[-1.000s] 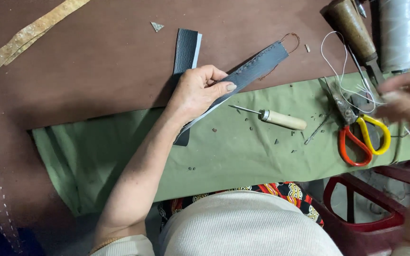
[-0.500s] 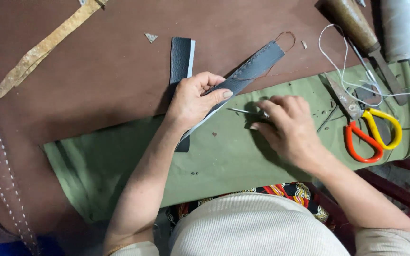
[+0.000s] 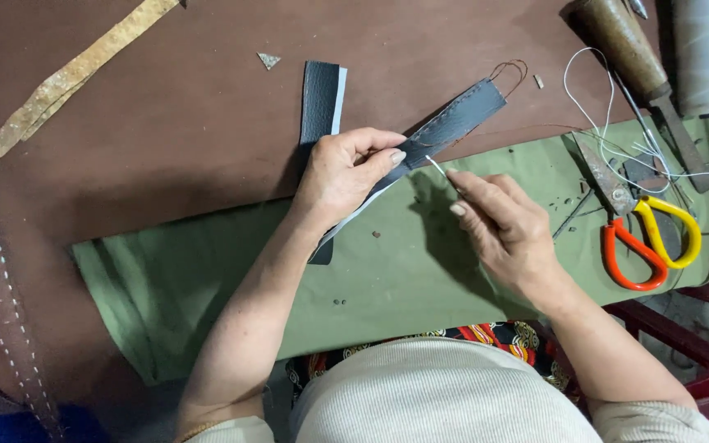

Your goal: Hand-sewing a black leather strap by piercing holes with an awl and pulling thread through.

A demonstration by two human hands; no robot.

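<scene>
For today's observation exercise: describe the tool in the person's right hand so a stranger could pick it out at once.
Start at the green cloth spread over the brown leather sheet. Above its middle, the left hand pins a dark leather strap. The right hand pinches a thin metal point at the strap's edge, far slimmer than the orange-and-yellow scissors to the right.

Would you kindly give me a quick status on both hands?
Left hand pinning dark leather strap. Right hand holding awl tip at strap edge. Scissors off to the right, nothing obstructing.

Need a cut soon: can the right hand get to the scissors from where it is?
Probably yes. The scissors lie uncovered on the green cloth beside the right hand, though it holds an awl.
</scene>
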